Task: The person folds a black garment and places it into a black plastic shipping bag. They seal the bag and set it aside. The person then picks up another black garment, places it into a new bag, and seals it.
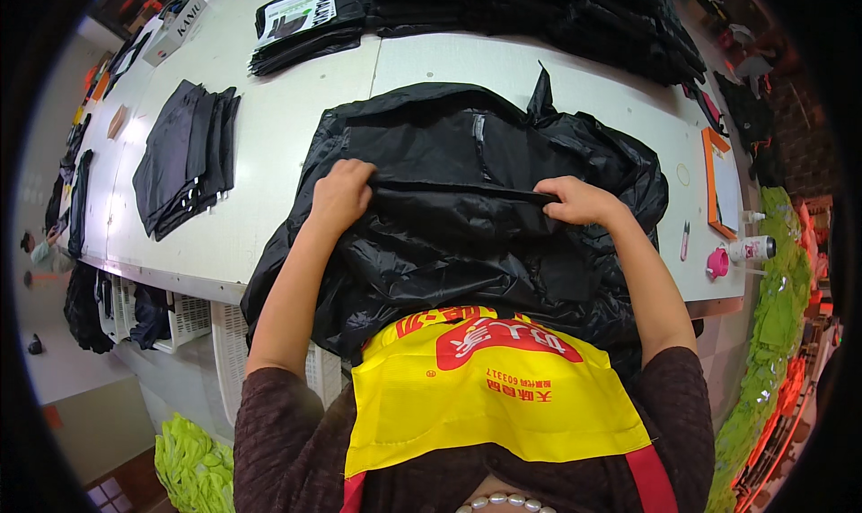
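Jacket (467, 199), black, lies spread on the table (269, 127), hem draped over the near edge. Judged step: folding, with a crease pulled across the middle. Left hand (341, 192) and right hand (579, 201) each pinch that fold, fingers curled shut on cloth. Bare table lies beyond the collar; stack (184, 158) left, bottle (752, 248) right.
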A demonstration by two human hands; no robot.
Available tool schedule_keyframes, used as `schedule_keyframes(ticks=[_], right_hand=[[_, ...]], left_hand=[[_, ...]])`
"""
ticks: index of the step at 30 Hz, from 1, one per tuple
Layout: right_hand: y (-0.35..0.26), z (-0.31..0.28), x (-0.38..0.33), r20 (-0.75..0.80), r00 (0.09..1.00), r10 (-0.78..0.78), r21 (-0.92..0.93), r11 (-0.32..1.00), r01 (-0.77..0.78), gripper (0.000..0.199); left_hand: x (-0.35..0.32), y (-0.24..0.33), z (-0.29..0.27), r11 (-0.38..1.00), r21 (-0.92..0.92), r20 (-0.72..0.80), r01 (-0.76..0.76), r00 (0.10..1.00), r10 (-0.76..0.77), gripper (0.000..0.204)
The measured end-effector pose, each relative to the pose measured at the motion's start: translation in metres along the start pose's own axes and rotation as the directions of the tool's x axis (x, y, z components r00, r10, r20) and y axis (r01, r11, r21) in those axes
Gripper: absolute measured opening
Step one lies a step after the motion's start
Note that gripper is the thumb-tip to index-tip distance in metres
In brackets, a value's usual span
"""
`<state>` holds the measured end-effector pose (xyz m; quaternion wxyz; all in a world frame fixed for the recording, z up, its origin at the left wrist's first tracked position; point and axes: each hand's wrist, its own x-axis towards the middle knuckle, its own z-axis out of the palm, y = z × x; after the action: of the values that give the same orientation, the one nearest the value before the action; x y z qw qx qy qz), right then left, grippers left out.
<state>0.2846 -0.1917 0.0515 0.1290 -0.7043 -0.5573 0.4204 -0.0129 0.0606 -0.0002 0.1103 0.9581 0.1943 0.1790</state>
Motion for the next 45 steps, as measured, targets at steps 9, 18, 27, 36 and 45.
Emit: schedule_keyframes(ticks=[9,18,27,36,45], right_hand=[[0.024,0.02,-0.023,-0.247,0.969,-0.012,0.133,0.99,0.046,0.026],[0.039,0.027,0.005,-0.399,0.917,0.001,0.265,0.957,0.114,0.038],[0.03,0.047,0.03,-0.425,0.896,0.132,0.405,0.912,0.058,0.036],[0.039,-0.024,0.004,-0.613,0.595,-0.52,-0.682,0.728,-0.067,0.038],[0.117,0.054,-0.025,-0.672,0.219,0.707,0.682,0.706,-0.189,0.054]], left_hand=[[0.015,-0.007,-0.004,0.633,-0.724,0.059,0.276,0.938,-0.342,0.018],[0.029,0.04,-0.001,0.988,-0.131,-0.601,-0.081,0.799,-0.014,0.022],[-0.002,0.128,0.073,0.884,-0.016,-0.167,-0.468,0.873,0.459,0.03],[-0.027,0.109,0.034,0.763,-0.183,-0.062,-0.62,0.782,0.62,0.023],[0.003,0.131,0.054,0.852,-0.443,0.149,-0.28,0.914,0.378,0.02]])
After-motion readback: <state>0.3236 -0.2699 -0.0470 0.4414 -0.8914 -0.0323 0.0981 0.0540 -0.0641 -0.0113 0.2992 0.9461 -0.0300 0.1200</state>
